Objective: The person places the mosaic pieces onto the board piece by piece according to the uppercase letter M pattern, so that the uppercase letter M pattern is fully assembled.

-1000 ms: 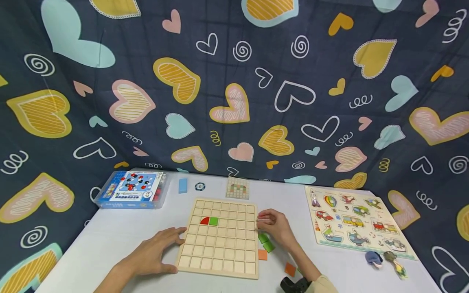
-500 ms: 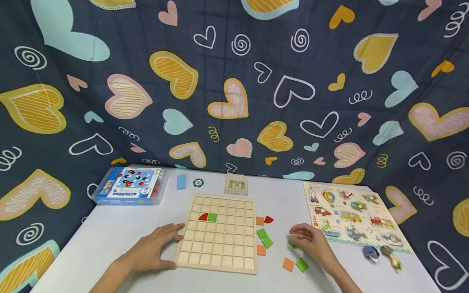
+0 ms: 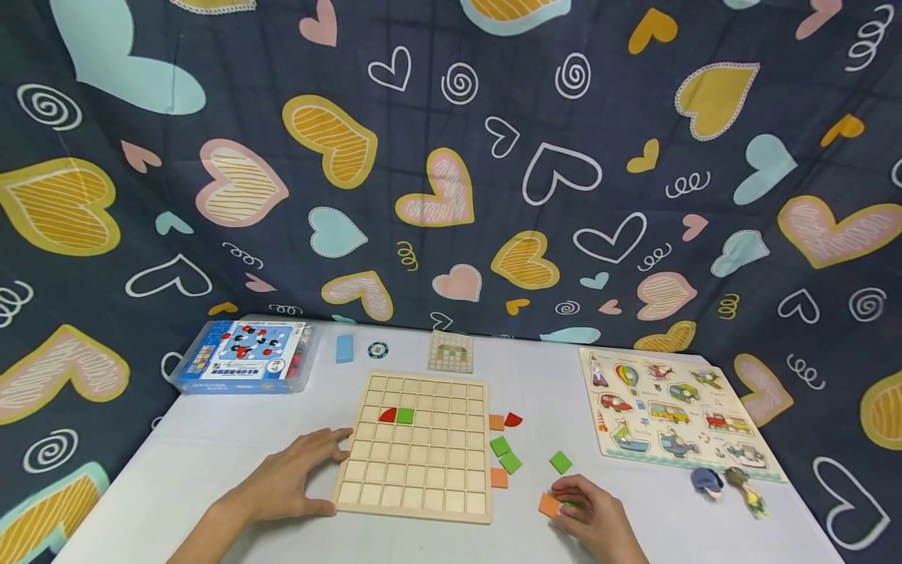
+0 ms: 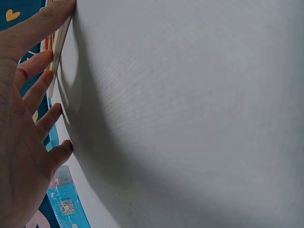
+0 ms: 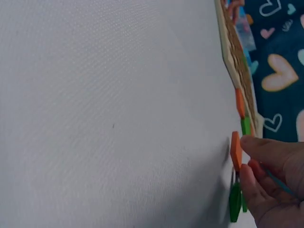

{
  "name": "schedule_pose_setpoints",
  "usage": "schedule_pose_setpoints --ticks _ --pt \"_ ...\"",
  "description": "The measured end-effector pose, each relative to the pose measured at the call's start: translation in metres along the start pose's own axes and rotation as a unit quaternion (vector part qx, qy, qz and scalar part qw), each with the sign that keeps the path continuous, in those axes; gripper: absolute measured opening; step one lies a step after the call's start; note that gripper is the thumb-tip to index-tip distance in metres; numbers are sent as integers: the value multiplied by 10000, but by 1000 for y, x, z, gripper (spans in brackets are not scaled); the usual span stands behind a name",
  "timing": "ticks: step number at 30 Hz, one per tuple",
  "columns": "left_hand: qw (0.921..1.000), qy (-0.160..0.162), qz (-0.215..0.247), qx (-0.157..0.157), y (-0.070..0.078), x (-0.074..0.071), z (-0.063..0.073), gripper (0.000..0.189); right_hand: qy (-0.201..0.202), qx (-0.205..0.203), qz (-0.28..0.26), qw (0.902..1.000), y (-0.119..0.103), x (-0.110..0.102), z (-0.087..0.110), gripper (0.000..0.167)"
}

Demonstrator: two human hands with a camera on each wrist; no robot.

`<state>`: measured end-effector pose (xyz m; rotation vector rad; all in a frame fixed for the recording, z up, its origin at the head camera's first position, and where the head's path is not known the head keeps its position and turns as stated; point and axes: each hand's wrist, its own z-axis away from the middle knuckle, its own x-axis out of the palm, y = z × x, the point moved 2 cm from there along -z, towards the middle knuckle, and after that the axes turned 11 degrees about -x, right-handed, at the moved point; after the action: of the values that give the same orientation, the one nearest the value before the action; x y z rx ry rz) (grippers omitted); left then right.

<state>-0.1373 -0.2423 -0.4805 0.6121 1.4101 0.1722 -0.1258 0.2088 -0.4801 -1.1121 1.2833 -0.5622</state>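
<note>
A square wooden grid board [image 3: 396,474] lies in the middle of the table, with a red quarter-circle tile [image 3: 387,415] and a green square tile [image 3: 405,416] side by side in its cells. My left hand [image 3: 289,476] rests at the board's left edge, fingers and thumb spread. To the right, my right hand [image 3: 595,517] pinches an orange square tile [image 3: 549,505] between thumb and fingers; the right wrist view shows this orange tile [image 5: 236,151] at the fingertips. A green tile [image 3: 572,505] lies partly hidden under that hand.
Beside the board's right edge lie orange tiles [image 3: 499,478], green tiles [image 3: 510,462] and a red quarter-circle [image 3: 514,420]. Another green tile [image 3: 561,462] lies farther right. A pattern card [image 3: 451,352], plastic box [image 3: 243,356] and picture puzzle [image 3: 680,407] stand around.
My right hand has left the board's right edge, uncovering an orange tile and a red quarter-circle, then come down and nearer to the orange tile. The left hand has stayed put.
</note>
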Motion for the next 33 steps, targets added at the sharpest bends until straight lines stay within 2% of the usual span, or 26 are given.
schedule_pose_setpoints --ticks 2,7,10,15,21,27,30,33 --pt "10000 8 3 17 0 -1 0 58 -100 -123 75 9998 0 5 -3 38" --pt "10000 -6 44 0 0 -2 0 59 -387 -387 -132 9984 0 17 -12 37" --pt "9999 -83 68 -68 -1 0 0 60 -451 -387 -181 9981 0 19 -13 37" --pt "9999 -69 -1 -118 -3 2 1 60 -429 -361 107 9984 0 16 -14 36" --pt "10000 2 12 -60 -5 2 2 62 -126 -420 398 9982 0 19 -22 33" --pt "10000 -36 47 -42 -3 3 2 65 279 -153 729 9968 1 17 -29 32" --pt "10000 -40 50 -36 -1 1 1 65 61 -294 634 9975 4 12 -33 28" --pt "10000 -16 33 2 0 0 1 66 -326 -507 273 9978 7 8 -36 25"
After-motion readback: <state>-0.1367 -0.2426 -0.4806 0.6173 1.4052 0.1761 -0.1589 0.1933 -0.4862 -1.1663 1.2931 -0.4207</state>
